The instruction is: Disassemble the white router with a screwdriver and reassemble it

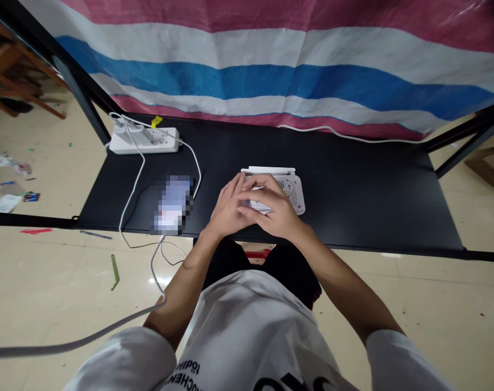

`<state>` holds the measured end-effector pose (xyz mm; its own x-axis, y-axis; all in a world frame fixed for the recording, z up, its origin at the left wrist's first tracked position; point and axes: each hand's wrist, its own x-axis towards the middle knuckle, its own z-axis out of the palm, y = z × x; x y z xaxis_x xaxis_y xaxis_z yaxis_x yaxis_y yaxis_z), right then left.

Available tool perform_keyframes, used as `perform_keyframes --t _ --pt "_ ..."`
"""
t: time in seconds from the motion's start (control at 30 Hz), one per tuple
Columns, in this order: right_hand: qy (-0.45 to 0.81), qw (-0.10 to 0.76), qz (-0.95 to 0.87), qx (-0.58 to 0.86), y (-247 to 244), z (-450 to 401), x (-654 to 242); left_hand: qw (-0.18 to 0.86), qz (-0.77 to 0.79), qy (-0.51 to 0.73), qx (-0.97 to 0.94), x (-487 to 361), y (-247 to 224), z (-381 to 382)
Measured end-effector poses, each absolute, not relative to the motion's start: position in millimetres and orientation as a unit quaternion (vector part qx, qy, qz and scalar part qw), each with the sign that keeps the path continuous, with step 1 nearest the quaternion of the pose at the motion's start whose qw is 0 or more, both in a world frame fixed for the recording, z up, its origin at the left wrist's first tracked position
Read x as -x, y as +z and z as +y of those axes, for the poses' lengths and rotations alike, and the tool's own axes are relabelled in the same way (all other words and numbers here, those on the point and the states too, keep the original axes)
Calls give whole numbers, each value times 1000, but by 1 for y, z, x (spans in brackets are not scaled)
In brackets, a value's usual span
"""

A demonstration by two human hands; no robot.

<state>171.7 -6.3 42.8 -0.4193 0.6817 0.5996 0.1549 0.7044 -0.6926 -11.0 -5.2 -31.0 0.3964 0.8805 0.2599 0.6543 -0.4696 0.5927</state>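
Down on the black tabletop, both hands were bunched together at the front middle, wrapped around what looked like a white plastic router with loads of tiny vent holes. The left hand was closed over it, fingers curled across the top, and the right hand was gripping it too, coming in from the other side so the two nearly overlapped. The router lay flat, with a white bar along its far edge. Just left of the hands sat a pixelated rectangle, too blurred to make out, with a white cable trailing from its near end. Further back on the left was a white power strip with plugs in it and a yellow tag. Behind the table hung a pink, white and blue striped tarp.
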Motion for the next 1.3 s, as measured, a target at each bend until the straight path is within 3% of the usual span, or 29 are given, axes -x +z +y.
perform_keyframes --t 0.37,0.93,1.3 --pt "295 417 -813 278 39 -5 -172 192 465 290 -814 12 -37 -4" --pt "304 472 -766 313 51 -6 -180 208 475 305 -799 10 -27 -6" --pt "365 406 -781 303 42 -11 -178 199 463 295 -812 12 -36 -3"
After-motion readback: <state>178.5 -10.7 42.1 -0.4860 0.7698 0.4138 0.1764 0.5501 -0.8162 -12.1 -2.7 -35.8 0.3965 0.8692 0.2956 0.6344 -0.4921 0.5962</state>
